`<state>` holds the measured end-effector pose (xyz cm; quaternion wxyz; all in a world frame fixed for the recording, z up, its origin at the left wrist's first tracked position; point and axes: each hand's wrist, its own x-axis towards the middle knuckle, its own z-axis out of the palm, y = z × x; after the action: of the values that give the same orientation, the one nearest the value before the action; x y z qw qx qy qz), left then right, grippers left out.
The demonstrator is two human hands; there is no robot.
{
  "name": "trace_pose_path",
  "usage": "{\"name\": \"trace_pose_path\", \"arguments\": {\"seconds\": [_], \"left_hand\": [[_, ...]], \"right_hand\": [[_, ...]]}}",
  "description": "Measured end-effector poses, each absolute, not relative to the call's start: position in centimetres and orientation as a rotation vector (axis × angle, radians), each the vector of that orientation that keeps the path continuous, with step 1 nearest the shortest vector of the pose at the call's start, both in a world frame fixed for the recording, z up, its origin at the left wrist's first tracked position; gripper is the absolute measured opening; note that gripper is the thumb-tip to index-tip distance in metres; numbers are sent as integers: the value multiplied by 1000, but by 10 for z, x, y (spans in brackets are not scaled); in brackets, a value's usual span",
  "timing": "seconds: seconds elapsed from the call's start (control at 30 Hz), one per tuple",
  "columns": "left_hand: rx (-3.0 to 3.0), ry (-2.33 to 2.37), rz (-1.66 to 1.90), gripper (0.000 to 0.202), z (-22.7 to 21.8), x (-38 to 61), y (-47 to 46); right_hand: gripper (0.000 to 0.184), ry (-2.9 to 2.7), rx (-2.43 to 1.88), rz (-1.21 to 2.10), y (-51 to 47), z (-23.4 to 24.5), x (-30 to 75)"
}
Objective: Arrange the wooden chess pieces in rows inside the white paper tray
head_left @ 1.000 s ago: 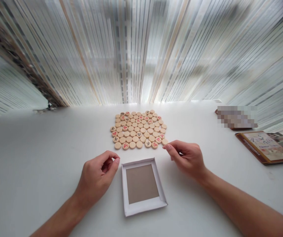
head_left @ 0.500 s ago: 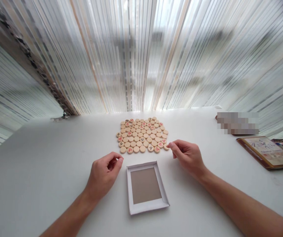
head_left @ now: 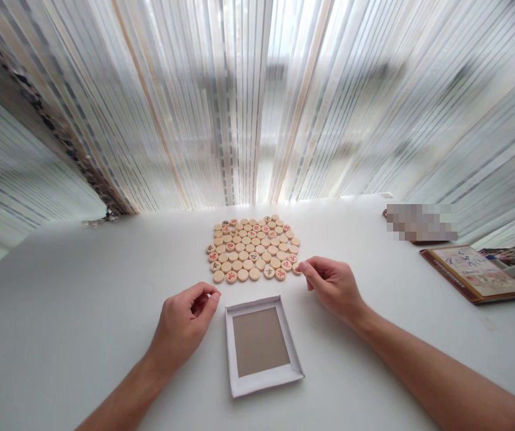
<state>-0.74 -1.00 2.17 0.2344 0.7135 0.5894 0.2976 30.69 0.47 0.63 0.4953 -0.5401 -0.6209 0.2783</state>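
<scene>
Head view: xiangqi pieces [head_left: 253,256] lie bunched near the far edge of the desk [head_left: 82,311] — right hand [head_left: 334,286] curled narrow at their near-right piece [head_left: 296,270], gripping or not I can't tell; left hand [head_left: 184,322], thumb against finger, beside the shallow box [head_left: 261,341].

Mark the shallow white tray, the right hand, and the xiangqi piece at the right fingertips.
Shallow white tray [head_left: 261,341]: head view, on its bare inner floor.
Right hand [head_left: 334,288]: head view, middle, thumb side.
Xiangqi piece [head_left: 295,269]: head view, uncovered part of its top.
</scene>
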Motion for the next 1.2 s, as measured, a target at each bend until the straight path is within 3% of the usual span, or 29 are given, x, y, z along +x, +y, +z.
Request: {"name": "trace_pose_path", "arguments": {"seconds": [0.4, 0.73, 0.97, 1.2], "left_hand": [[1950, 1585, 847, 31, 23, -6, -10], [1935, 1567, 845, 30, 22, -8, -6], [1942, 1544, 864, 29, 22, -9, -4], [1942, 1532, 860, 27, 23, -9, -5]], "right_hand": [[42, -1406, -1435, 685, 18, 9, 321], [21, -1404, -1700, 690, 84, 24, 351], [34, -1577, -1922, 677, 135, 22, 343], [35, -1642, -1985, 726, 154, 21, 328]]}}
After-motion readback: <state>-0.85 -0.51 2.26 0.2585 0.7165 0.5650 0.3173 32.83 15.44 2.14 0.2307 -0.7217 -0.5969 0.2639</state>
